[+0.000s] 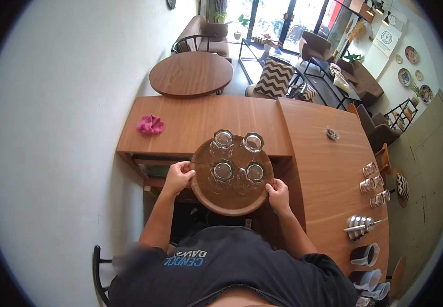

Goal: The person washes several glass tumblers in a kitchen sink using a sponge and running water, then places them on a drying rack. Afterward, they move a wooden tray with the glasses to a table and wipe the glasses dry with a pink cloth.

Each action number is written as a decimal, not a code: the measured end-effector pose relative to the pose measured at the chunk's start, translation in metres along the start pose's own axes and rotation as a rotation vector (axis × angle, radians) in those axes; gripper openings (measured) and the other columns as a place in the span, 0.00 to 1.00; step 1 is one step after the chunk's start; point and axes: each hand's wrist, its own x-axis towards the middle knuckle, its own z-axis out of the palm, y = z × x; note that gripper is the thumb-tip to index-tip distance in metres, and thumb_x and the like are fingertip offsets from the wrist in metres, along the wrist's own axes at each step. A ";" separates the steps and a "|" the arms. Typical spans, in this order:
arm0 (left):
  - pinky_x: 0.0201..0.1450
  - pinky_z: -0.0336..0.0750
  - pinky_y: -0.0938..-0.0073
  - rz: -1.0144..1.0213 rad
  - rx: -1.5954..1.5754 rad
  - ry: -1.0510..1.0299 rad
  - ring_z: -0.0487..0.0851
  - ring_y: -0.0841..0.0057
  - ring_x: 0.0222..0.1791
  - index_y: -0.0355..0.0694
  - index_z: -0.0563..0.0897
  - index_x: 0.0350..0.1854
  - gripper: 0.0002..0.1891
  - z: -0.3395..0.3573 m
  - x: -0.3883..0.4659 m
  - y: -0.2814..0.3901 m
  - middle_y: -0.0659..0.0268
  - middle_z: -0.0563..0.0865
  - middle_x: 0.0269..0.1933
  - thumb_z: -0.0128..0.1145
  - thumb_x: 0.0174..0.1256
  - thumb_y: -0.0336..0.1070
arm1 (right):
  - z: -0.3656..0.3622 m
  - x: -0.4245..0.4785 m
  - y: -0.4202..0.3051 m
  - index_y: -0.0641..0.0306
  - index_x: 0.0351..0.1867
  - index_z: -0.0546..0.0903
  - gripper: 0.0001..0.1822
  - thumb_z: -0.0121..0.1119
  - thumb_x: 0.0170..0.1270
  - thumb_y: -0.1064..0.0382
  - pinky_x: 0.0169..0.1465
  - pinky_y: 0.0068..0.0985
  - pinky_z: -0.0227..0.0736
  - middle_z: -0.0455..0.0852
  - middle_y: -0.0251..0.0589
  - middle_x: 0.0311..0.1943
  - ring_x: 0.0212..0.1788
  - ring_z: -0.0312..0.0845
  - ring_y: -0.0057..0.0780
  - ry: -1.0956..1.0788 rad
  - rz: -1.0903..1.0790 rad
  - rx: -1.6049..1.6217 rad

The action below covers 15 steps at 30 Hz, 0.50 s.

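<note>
A round wooden tray (231,209) is held level between both hands, in front of my torso and partly over the near edge of the wooden counter (206,115). My left hand (178,178) grips its left rim, thumb on top. At the right rim, my right hand (278,193) pinches the edge. Several clear faceted glasses stand upside down on the tray: one at back left (223,144), one at back right (252,146), others nearer me (222,172). A crumpled pink cloth (150,124) lies at the counter's left.
On the right counter section (321,165) are a small clear packet (332,133), several small glasses (368,185), a ribbed metal kettle (359,228) and several plastic pitchers (364,255). A round table (190,73) stands beyond the counter. A white wall (72,134) rises on the left.
</note>
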 end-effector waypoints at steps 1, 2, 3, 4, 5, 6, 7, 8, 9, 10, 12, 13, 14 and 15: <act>0.42 0.83 0.78 -0.005 0.007 0.002 0.88 0.80 0.37 0.26 0.83 0.53 0.14 -0.013 0.017 -0.003 0.61 0.90 0.41 0.59 0.65 0.19 | 0.015 0.014 0.001 0.74 0.47 0.81 0.07 0.59 0.71 0.74 0.41 0.18 0.79 0.88 0.37 0.37 0.35 0.83 0.17 0.012 0.008 0.003; 0.42 0.83 0.78 -0.009 0.015 0.005 0.88 0.80 0.38 0.26 0.83 0.53 0.14 -0.025 0.033 -0.007 0.61 0.90 0.41 0.59 0.65 0.19 | 0.030 0.028 0.006 0.74 0.47 0.81 0.07 0.59 0.71 0.74 0.42 0.18 0.79 0.89 0.37 0.37 0.35 0.83 0.17 0.024 0.015 0.007; 0.42 0.83 0.77 -0.013 0.020 0.006 0.87 0.80 0.38 0.26 0.83 0.53 0.14 -0.035 0.048 -0.005 0.61 0.90 0.40 0.59 0.65 0.19 | 0.044 0.044 0.009 0.74 0.47 0.81 0.07 0.59 0.70 0.74 0.42 0.18 0.79 0.89 0.37 0.37 0.36 0.83 0.17 0.038 0.021 0.009; 0.41 0.83 0.77 -0.070 -0.004 0.002 0.87 0.80 0.38 0.26 0.83 0.52 0.13 -0.046 0.065 -0.001 0.61 0.90 0.40 0.60 0.65 0.19 | 0.057 0.060 0.012 0.74 0.47 0.81 0.07 0.59 0.70 0.74 0.42 0.18 0.79 0.89 0.37 0.37 0.36 0.84 0.17 0.042 0.022 0.008; 0.41 0.83 0.77 -0.072 0.009 0.005 0.87 0.80 0.37 0.26 0.83 0.52 0.13 -0.055 0.083 0.001 0.61 0.90 0.40 0.60 0.65 0.20 | 0.069 0.077 0.016 0.74 0.47 0.81 0.07 0.59 0.70 0.74 0.43 0.18 0.79 0.89 0.37 0.37 0.36 0.84 0.18 0.047 0.023 0.007; 0.41 0.83 0.77 -0.079 0.026 0.016 0.87 0.80 0.37 0.26 0.83 0.52 0.13 -0.065 0.099 0.000 0.61 0.90 0.40 0.60 0.65 0.20 | 0.083 0.093 0.019 0.74 0.47 0.81 0.08 0.59 0.70 0.74 0.43 0.18 0.79 0.89 0.37 0.37 0.36 0.84 0.18 0.044 0.029 0.009; 0.41 0.83 0.77 -0.088 0.045 0.027 0.87 0.80 0.37 0.26 0.83 0.51 0.13 -0.076 0.114 -0.005 0.61 0.90 0.40 0.60 0.65 0.20 | 0.096 0.106 0.021 0.74 0.47 0.81 0.08 0.59 0.70 0.74 0.42 0.18 0.79 0.89 0.37 0.37 0.36 0.83 0.18 0.037 0.039 -0.007; 0.40 0.83 0.77 -0.086 0.085 0.029 0.87 0.80 0.37 0.26 0.83 0.51 0.13 -0.087 0.128 -0.010 0.62 0.90 0.40 0.60 0.65 0.20 | 0.107 0.118 0.023 0.74 0.47 0.81 0.08 0.60 0.69 0.74 0.42 0.18 0.78 0.88 0.37 0.36 0.35 0.83 0.17 0.030 0.049 -0.023; 0.40 0.83 0.77 -0.090 0.073 0.042 0.87 0.80 0.37 0.26 0.83 0.51 0.13 -0.096 0.141 -0.015 0.62 0.90 0.40 0.60 0.64 0.20 | 0.117 0.132 0.026 0.75 0.47 0.81 0.08 0.60 0.69 0.73 0.41 0.18 0.78 0.88 0.36 0.36 0.35 0.83 0.17 0.027 0.058 -0.040; 0.40 0.83 0.77 -0.096 0.057 0.048 0.87 0.79 0.37 0.26 0.83 0.51 0.14 -0.102 0.153 -0.020 0.62 0.90 0.40 0.61 0.64 0.20 | 0.124 0.146 0.036 0.74 0.47 0.81 0.08 0.61 0.69 0.73 0.40 0.18 0.77 0.88 0.36 0.35 0.34 0.82 0.17 0.030 0.056 -0.091; 0.41 0.82 0.76 -0.084 0.107 0.080 0.87 0.79 0.38 0.26 0.84 0.51 0.14 -0.112 0.178 -0.033 0.62 0.90 0.40 0.63 0.62 0.21 | 0.138 0.173 0.058 0.74 0.46 0.82 0.08 0.62 0.68 0.72 0.37 0.18 0.75 0.87 0.34 0.33 0.33 0.80 0.16 0.030 0.058 -0.194; 0.41 0.82 0.76 -0.065 0.174 0.106 0.88 0.79 0.38 0.26 0.85 0.50 0.14 -0.120 0.190 -0.044 0.62 0.90 0.40 0.64 0.62 0.22 | 0.146 0.182 0.061 0.73 0.42 0.83 0.07 0.64 0.66 0.71 0.36 0.20 0.73 0.85 0.33 0.30 0.31 0.77 0.16 0.056 0.058 -0.195; 0.41 0.82 0.75 -0.047 0.241 0.132 0.88 0.79 0.38 0.27 0.85 0.50 0.14 -0.126 0.201 -0.054 0.61 0.91 0.40 0.65 0.61 0.23 | 0.155 0.190 0.065 0.72 0.38 0.83 0.06 0.65 0.65 0.69 0.34 0.21 0.71 0.83 0.32 0.27 0.29 0.74 0.16 0.082 0.059 -0.196; 0.42 0.82 0.75 -0.050 0.243 0.139 0.88 0.79 0.38 0.27 0.86 0.49 0.15 -0.134 0.213 -0.069 0.61 0.91 0.40 0.66 0.60 0.24 | 0.163 0.200 0.069 0.71 0.35 0.84 0.06 0.67 0.64 0.68 0.32 0.23 0.69 0.82 0.31 0.23 0.27 0.72 0.16 0.107 0.054 -0.195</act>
